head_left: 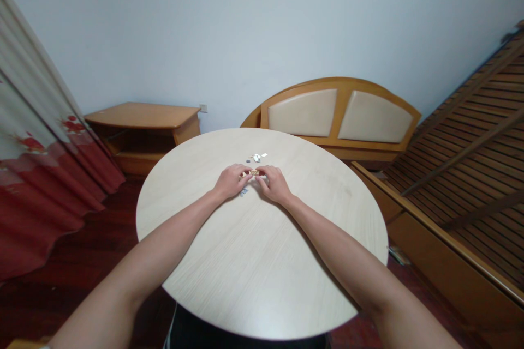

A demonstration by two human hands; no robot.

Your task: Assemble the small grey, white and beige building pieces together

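A small tan block piece (pixel 254 173), its top patterned as if with studs, is held above the middle of the round table (pixel 254 262). My left hand (pixel 232 181) pinches it from the left between thumb and fingers. On the other side my right hand (pixel 274 183) grips its right end the same way. Just beyond the fingers lies a little group of white pieces (pixel 257 158) with a dark piece (pixel 248 161) beside it. Blue-grey small pieces (pixel 244 192) rest on the tabletop by my left thumb, partly hidden by the hand.
Behind the table to the left stands a low wooden cabinet (pixel 143 114). A padded headboard (pixel 303 114) is against the wall, with a bed side rail (pixel 442 229) and leaning slats (pixel 470 163) at right. A red and white curtain (pixel 36 174) hangs at far left.
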